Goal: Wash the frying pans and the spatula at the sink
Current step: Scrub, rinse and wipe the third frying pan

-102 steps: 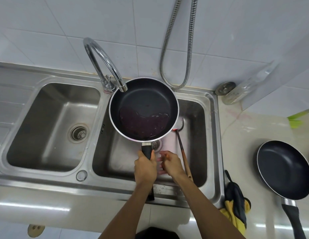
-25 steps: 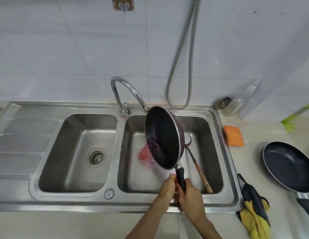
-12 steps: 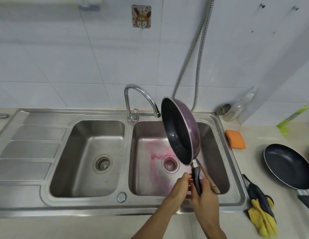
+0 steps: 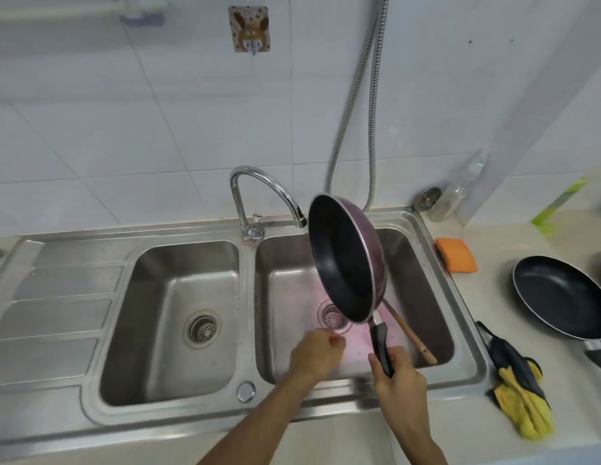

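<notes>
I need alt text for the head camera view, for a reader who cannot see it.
A right hand holds a purple frying pan by its handle, tipped on edge over the right basin of a steel double sink; the left hand hovers nearby, empty. A wooden-handled spatula lies in that basin, and a second black pan sits on the counter.

We see a double sink [image 4: 245, 411]: left basin [image 4: 171, 317], right basin [image 4: 292, 297], faucet [image 4: 259, 193] behind the divider. Pan [image 4: 342, 260] tilted on edge above the right basin, handle in right hand [image 4: 398, 377]; left hand [image 4: 317, 355] just left of it. Spatula [image 4: 413, 337] lies in the right basin. On the counter right of the sink: sponge [image 4: 456, 255] far, second pan [image 4: 560, 300], cloth [image 4: 520, 397] near.
</notes>
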